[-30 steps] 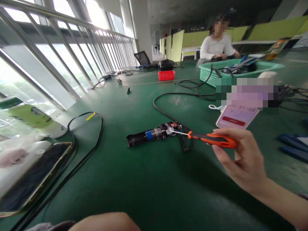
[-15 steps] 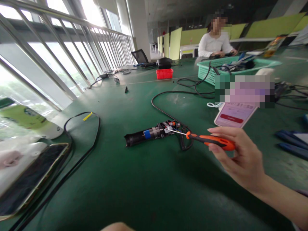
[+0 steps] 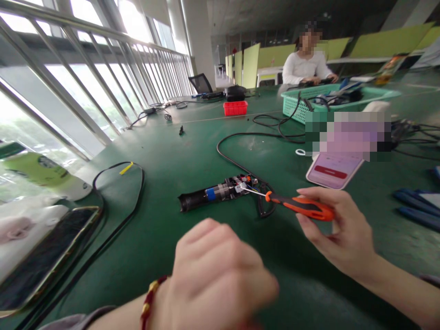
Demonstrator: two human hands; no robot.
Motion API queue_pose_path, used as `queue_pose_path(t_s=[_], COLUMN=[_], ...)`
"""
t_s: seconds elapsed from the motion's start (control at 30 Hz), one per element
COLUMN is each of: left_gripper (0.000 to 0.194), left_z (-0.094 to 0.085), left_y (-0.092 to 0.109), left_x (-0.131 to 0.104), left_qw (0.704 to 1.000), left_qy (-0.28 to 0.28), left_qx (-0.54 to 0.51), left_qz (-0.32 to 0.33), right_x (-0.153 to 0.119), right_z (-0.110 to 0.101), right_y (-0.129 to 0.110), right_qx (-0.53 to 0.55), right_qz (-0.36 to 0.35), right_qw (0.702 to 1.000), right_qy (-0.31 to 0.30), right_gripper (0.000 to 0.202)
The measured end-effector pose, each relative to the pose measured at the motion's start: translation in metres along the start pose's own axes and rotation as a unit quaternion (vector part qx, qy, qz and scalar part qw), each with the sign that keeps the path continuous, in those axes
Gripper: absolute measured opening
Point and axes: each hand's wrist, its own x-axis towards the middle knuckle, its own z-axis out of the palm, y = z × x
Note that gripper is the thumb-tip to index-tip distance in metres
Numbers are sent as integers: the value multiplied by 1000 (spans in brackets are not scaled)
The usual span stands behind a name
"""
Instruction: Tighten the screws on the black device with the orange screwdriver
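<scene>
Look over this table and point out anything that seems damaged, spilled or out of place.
The black cylindrical device on the green table looks odd: its end nearest the screwdriver in the right hand is uncovered, showing wires. That may be deliberate rather than damage. I see no spill.

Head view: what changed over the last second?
The left hand was only partly visible at the bottom edge; it has now risen well into view, fingers curled. Whether it holds anything is hidden. Unchanged: the right hand grips the orange-and-black screwdriver, its tip at the exposed end of the black device, which lies on the table.
</scene>
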Motion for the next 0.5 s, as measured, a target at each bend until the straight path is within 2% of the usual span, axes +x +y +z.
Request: queue_pose_path(t_s=[0.1, 0.17, 0.23, 0.3, 0.43, 0.5], left_gripper=[24, 27, 37, 40, 34, 32], left_z=[-4, 3, 14, 21, 24, 22], left_y=[-35, -55, -69, -76, -77, -76], left_x=[73, 95, 98, 91, 84, 85], left_qw=[998, 994, 991, 988, 987, 987], left_qy=[37, 35, 12, -15, -44, -42], left_qx=[-9, 37, 65, 80, 85, 89], left_qz=[-55, -100, -118, -129, -132, -126], right_x=[-2, -2, -2, -2, -4, -5], right_z=[1, 1, 0, 1, 2, 2], right_y=[0, -1, -1, -2, -2, -1], right_qx=[7, 2, 3, 8, 20, 32], right_qz=[-21, -28, -22, -14, -27, -48], right_qw=[1000, 1000, 999, 998, 999, 998], right_qy=[9, -15, -48, -54, 1, 7], right_gripper=[38, 31, 22, 21, 38, 43])
